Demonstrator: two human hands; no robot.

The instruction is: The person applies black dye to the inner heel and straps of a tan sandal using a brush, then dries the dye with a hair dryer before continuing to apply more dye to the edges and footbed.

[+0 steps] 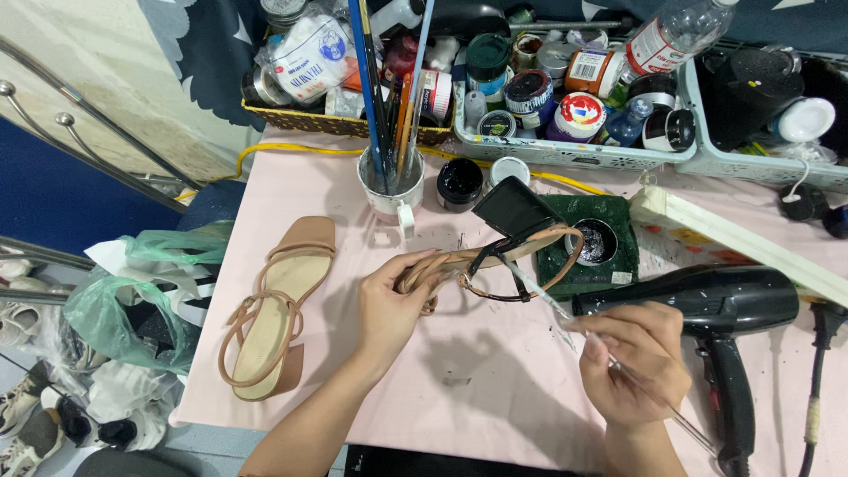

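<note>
Sandal, tan with thin straps and a black heel, is held tilted above the middle of the pink table. It is gripped at its sole end by the left hand, whose fingers are curled shut around it. A thin brush is pinched in the closed fingers of the right hand near the front edge, its tip laid against a strap of the held sandal. A black hair dryer is seen just beside the right hand, toward the right edge. A matching second sandal lies flat near the left edge. Farther back, a cup of brushes and an open black paint jar are noted, with baskets of paint pots along the far edge.
</note>
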